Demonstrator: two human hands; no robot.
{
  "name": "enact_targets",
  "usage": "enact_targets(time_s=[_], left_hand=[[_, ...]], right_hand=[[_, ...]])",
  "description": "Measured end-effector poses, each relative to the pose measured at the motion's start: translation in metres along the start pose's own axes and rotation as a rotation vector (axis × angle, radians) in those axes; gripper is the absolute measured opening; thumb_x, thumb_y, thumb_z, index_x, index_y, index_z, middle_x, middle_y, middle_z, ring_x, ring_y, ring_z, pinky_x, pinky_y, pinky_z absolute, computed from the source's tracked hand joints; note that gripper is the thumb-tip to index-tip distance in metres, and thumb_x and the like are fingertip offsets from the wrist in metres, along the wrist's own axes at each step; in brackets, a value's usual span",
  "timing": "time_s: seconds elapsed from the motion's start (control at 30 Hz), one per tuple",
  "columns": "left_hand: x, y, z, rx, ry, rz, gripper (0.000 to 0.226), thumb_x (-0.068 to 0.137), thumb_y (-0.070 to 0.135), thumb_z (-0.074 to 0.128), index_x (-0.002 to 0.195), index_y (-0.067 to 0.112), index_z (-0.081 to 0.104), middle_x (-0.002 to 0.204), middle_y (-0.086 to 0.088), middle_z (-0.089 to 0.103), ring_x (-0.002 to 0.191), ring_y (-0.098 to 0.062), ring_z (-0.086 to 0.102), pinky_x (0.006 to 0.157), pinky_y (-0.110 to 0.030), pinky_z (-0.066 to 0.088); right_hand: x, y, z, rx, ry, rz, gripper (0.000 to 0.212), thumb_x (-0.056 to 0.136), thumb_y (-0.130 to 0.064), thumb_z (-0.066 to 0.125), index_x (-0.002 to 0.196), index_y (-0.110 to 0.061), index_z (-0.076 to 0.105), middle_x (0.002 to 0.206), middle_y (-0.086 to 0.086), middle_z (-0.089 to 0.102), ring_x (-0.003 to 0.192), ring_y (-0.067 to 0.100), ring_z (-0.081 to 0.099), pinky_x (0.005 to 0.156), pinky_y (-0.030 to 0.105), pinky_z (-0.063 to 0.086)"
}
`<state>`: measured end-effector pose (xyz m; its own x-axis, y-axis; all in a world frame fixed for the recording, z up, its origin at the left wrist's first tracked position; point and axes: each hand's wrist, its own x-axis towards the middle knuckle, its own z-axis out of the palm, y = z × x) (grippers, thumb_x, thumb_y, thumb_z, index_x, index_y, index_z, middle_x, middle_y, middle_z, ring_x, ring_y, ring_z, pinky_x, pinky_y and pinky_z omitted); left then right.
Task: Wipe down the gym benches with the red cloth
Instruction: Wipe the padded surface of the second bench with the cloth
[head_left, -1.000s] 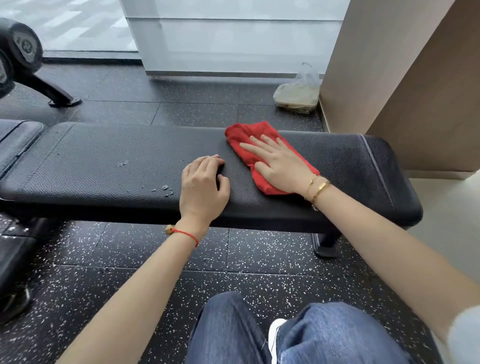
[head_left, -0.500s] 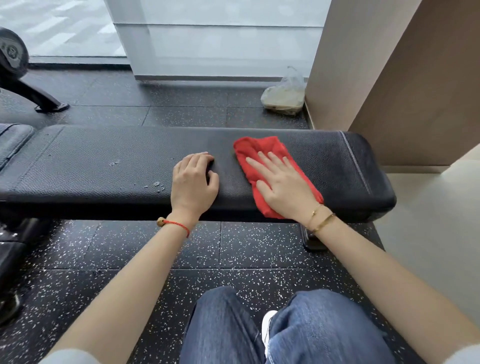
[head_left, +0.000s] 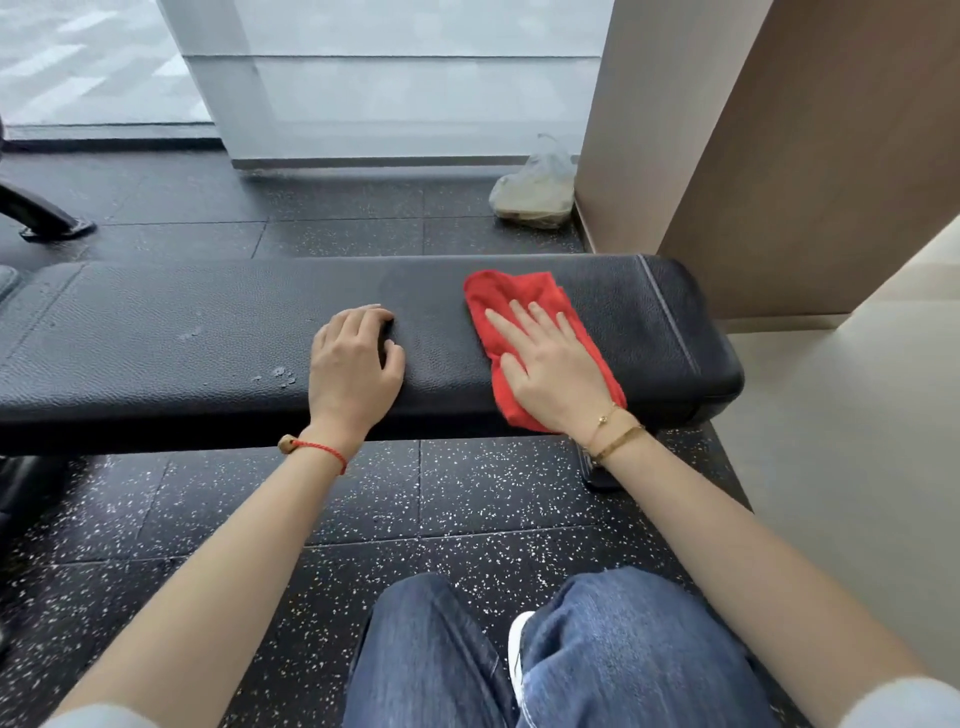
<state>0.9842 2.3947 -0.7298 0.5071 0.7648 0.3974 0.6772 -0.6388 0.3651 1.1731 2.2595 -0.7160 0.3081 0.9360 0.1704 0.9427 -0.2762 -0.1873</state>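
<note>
Her right hand (head_left: 553, 376) lies flat, fingers straight and spread, pressing the red cloth (head_left: 519, 317) onto the black padded worktop (head_left: 208, 332) near its right end; that grip clasps nothing. The left hand (head_left: 353, 366) rests beside it on the pad, fingers curled, holding nothing. A few small damp specks (head_left: 280, 375) sit left of it. A plastic bag (head_left: 535, 189) leans against the wall behind.

I wear blue jeans (head_left: 623, 654), a red string bracelet (head_left: 317, 451) on my left wrist, gold bracelets (head_left: 613, 428) on my right, pale sleeves.
</note>
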Motion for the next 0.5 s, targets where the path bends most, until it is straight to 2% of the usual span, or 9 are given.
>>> enact_targets(time_s=[0.1, 0.2, 0.3, 0.5], left_hand=[[0.000, 0.000, 0.000, 0.015, -0.023, 0.007, 0.031, 0.092, 0.018, 0.054, 0.122, 0.011, 0.060, 0.131, -0.008, 0.061, 0.126, -0.027, 0.051, 0.108, -0.043, 0.038], [0.001, 0.006, -0.001, -0.022, -0.024, 0.007, 0.032, 0.093, 0.019, 0.054, 0.124, 0.011, 0.060, 0.134, -0.007, 0.060, 0.129, -0.026, 0.051, 0.109, -0.045, 0.039], [0.000, 0.030, 0.002, -0.079, -0.033, 0.050, 0.034, 0.094, 0.021, 0.055, 0.126, 0.013, 0.060, 0.135, -0.005, 0.058, 0.131, -0.024, 0.049, 0.111, -0.044, 0.037], [0.010, 0.081, 0.029, -0.068, -0.113, 0.160, 0.039, 0.094, 0.027, 0.053, 0.131, 0.015, 0.057, 0.138, -0.003, 0.056, 0.133, -0.023, 0.045, 0.113, -0.041, 0.032]], right_hand=[[-0.013, 0.049, -0.011, -0.038, 0.055, 0.203, 0.056, 0.097, -0.029, 0.040, 0.152, -0.029, 0.030, 0.160, 0.006, 0.025, 0.149, 0.025, 0.019, 0.123, 0.042, 0.007], [-0.001, 0.079, -0.023, -0.030, -0.016, 0.353, 0.057, 0.098, -0.029, 0.036, 0.154, -0.030, 0.023, 0.163, 0.006, 0.017, 0.150, 0.025, 0.013, 0.123, 0.042, 0.002], [0.001, 0.078, -0.023, -0.025, -0.031, 0.335, 0.058, 0.098, -0.028, 0.037, 0.154, -0.029, 0.022, 0.163, 0.008, 0.016, 0.150, 0.026, 0.012, 0.123, 0.043, 0.001], [-0.045, 0.095, -0.022, 0.003, 0.042, 0.289, 0.056, 0.098, -0.030, 0.038, 0.153, -0.033, 0.026, 0.162, 0.002, 0.021, 0.150, 0.022, 0.015, 0.123, 0.041, 0.003]])
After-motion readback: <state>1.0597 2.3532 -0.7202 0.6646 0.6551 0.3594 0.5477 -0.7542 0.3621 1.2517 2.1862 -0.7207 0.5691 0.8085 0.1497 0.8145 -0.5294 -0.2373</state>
